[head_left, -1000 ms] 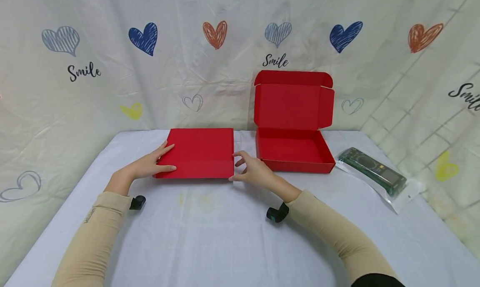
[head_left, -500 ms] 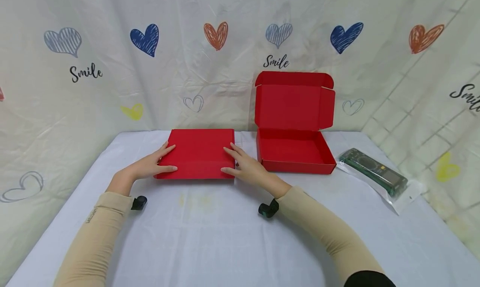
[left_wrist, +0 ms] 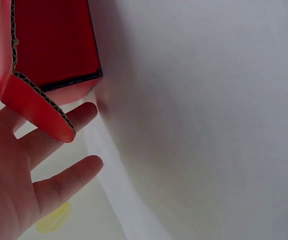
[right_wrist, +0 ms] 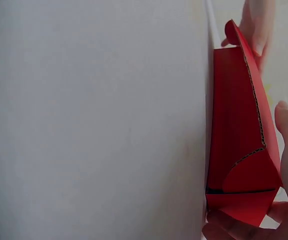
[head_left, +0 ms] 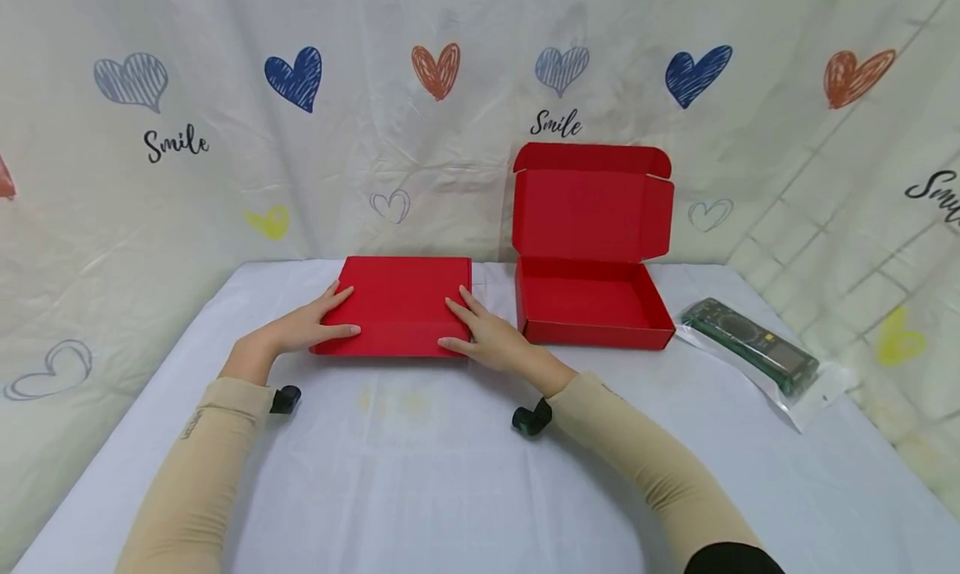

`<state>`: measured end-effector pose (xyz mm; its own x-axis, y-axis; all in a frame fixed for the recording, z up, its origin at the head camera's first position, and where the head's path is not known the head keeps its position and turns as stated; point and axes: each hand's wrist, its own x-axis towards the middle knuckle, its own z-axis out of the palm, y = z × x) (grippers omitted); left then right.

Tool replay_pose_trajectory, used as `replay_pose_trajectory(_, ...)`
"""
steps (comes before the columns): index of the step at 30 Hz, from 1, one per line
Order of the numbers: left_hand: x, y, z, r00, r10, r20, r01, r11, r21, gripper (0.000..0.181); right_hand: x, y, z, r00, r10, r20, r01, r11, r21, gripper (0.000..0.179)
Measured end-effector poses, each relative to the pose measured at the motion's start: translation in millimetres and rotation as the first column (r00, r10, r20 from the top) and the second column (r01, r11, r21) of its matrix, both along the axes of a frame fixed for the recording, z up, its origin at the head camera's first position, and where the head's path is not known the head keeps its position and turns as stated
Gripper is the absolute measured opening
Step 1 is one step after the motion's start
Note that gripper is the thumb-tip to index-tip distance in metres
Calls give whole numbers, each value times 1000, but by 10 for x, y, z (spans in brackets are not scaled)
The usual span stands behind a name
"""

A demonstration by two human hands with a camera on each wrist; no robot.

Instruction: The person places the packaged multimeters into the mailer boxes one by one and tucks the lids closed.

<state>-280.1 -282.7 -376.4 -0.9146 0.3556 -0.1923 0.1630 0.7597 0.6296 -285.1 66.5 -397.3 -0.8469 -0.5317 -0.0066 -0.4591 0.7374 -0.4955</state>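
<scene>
A red cardboard mailer box (head_left: 405, 295) lies on the white-covered table with its lid down. From the left, my left hand (head_left: 300, 326) rests thumb and forefinger on the lid; the left wrist view shows other fingers (left_wrist: 66, 185) straight and spread beside the box end. My right hand (head_left: 498, 341) holds the opposite end, thumb on the lid, with fingers (right_wrist: 239, 230) bent along the side wall. In both wrist views, the lid's front flap (right_wrist: 254, 100) and its rounded tabs (left_wrist: 41, 107) stand out from the box, leaving a gap at the front.
A second red box (head_left: 596, 299) stands to the right with its lid raised against the heart-printed backdrop (head_left: 442, 141). Farther right lies a green circuit board or similar device (head_left: 750, 345) in a clear plastic bag. White cloth (head_left: 420, 474) covers the table.
My right hand has moved from the box's right front edge up and left onto its lid and end. The left hand stays at the left end.
</scene>
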Motion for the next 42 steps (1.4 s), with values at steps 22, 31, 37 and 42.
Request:
replay_pose_trajectory(22, -153, 22, -11, 999, 44, -30, -44, 999, -29, 91, 9, -68, 32, 997, 16, -82, -6, 992, 125, 86)
replay_pose_trajectory(31, -10, -20, 74, 996, 68, -52, -70, 997, -39, 95, 7, -67, -12, 997, 16, -73, -7, 991, 130, 87)
replay_pose_trajectory(37, 114, -123, 176, 987, 127, -102, -130, 991, -26, 94, -8, -64, 10, 997, 16, -79, -6, 991, 131, 86)
replay_pose_trajectory(42, 220, -202, 168, 981, 171, -86, -176, 983, -50, 90, -7, -58, 12, 997, 23, -69, -14, 991, 135, 86)
